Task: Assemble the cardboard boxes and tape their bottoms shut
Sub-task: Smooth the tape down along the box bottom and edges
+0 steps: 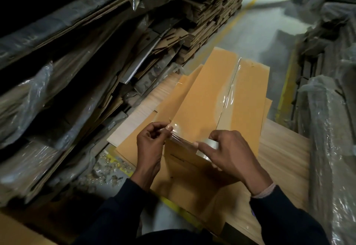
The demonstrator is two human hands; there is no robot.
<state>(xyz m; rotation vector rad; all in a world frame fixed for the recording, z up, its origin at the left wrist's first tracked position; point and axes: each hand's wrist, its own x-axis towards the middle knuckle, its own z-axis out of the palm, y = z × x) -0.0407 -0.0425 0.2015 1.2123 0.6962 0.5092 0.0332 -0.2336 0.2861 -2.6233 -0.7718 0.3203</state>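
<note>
Cardboard box (208,98), assembled and lying bottom-up on flattened cardboard sheets (285,148), extends away from both hands, a strip of clear tape (229,88) already running along its centre seam. Left of the box, plastic-wrapped stacks of flat cardboard (77,71). The left hand (150,140) pinches the free end of a tape length (180,138) between thumb and fingertips, just above the box's near edge. The right hand (231,152) grips the tape roll (209,149), forefinger extended along the stretched tape.
</note>
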